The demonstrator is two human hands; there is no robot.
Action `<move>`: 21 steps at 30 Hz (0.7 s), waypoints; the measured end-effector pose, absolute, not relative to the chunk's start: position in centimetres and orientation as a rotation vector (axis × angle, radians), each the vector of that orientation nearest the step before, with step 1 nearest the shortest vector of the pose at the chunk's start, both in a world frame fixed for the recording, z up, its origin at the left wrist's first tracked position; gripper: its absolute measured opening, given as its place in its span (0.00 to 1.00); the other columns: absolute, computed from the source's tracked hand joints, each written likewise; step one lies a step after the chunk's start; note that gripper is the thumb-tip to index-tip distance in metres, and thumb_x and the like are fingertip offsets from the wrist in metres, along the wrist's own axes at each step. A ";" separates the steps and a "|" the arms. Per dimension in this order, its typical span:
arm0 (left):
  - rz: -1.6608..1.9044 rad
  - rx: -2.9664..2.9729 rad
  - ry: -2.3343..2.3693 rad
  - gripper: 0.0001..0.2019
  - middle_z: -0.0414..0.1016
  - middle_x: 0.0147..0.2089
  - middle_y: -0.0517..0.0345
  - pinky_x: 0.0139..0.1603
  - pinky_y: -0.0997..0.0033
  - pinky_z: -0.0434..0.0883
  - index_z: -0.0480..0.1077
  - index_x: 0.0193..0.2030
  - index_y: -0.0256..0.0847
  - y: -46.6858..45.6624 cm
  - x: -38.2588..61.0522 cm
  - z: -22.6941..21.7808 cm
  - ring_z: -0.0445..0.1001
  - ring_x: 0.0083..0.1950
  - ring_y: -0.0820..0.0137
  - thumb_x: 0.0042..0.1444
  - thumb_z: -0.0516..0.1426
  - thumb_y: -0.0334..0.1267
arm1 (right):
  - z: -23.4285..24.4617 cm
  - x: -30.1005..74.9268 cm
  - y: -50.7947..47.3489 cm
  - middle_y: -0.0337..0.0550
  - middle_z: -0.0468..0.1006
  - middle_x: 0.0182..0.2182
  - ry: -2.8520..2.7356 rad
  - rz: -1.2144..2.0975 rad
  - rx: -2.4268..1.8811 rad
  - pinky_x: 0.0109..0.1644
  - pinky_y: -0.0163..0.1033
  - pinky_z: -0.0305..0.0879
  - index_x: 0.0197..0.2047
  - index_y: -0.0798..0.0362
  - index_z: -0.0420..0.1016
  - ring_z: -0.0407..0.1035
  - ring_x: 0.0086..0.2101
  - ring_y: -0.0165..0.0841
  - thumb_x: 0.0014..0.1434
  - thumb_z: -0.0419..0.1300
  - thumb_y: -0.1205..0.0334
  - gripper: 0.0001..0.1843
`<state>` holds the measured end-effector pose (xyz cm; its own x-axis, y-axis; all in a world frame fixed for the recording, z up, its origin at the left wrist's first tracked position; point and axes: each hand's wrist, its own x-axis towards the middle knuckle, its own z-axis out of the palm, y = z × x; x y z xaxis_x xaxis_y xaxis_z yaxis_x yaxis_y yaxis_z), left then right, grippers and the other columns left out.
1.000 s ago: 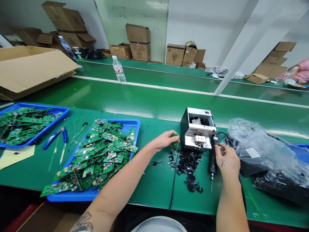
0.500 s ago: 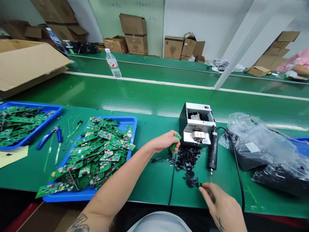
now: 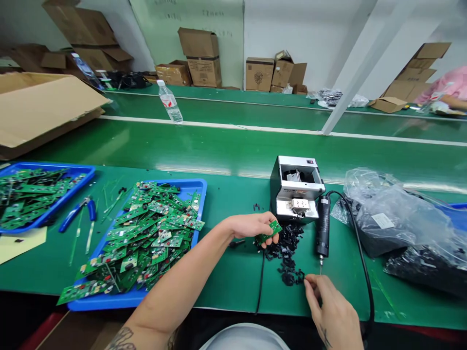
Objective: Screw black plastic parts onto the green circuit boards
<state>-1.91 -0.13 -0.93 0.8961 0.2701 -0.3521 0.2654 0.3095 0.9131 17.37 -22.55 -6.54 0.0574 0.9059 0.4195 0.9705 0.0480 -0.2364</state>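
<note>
My left hand [image 3: 251, 226] holds a small green circuit board [image 3: 269, 232] by its edge, just above a loose heap of black plastic parts [image 3: 286, 250]. My right hand [image 3: 328, 306] reaches to the heap's near end, with thumb and finger close together at it. Whether those fingertips grip a piece is hidden. To the right of the heap lies a black electric screwdriver [image 3: 323, 226], untouched. Behind it stands a screw feeder [image 3: 296, 189] with a silver top. A blue tray [image 3: 200, 194] piled with green circuit boards [image 3: 153, 233] sits left of my left forearm.
A second blue tray [image 3: 87, 171] of boards and blue-handled cutters [image 3: 82, 211] lie at far left. Plastic bags of black parts [image 3: 396, 223] fill the right. A black cable [image 3: 260, 282] crosses the bench. Behind run green conveyor belts, with a water bottle [image 3: 170, 102] and a co-worker's pink sleeve [image 3: 447, 85].
My right hand has left the electric screwdriver and moved down to the heap's near end. My left hand has shifted slightly and turned the board, and the view has tilted a little.
</note>
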 end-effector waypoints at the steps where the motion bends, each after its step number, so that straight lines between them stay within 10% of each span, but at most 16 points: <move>1: -0.004 1.276 0.474 0.10 0.73 0.39 0.55 0.33 0.71 0.67 0.60 0.41 0.39 -0.2 -1.8 -1.2 0.71 0.33 0.74 0.54 0.57 0.33 | -6.2 17.6 -22.1 0.41 0.77 0.28 -1.875 -0.194 -1.843 0.27 0.35 0.62 0.38 0.51 0.71 0.70 0.22 0.29 0.68 0.50 0.56 0.12; 21: -0.046 1.486 0.563 0.20 0.70 0.36 0.59 0.30 0.74 0.65 0.63 0.48 0.39 0.6 -1.9 -1.1 0.68 0.32 0.75 0.54 0.62 0.45 | -3.5 17.8 -11.5 0.45 0.79 0.38 -2.126 -0.013 -1.261 0.45 0.37 0.71 0.44 0.52 0.72 0.75 0.38 0.33 0.63 0.57 0.70 0.08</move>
